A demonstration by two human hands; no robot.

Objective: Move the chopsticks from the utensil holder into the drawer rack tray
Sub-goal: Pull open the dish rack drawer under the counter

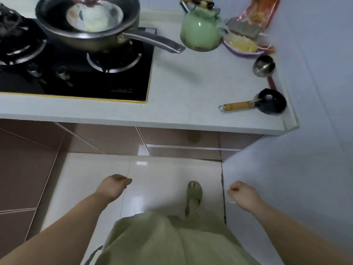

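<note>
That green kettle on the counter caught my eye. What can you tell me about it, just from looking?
The kettle is pale green and round-bodied, glossy like enamel, with a domed lid and a metal handle arching over the top; something dark and yellowish wraps the grip. Brownish scorch marks stain its lower edge. It stands upright on the white countertop, right of the stove, near the tip of the pan's handle. The picture is blurred, so finer details are unclear.
</note>
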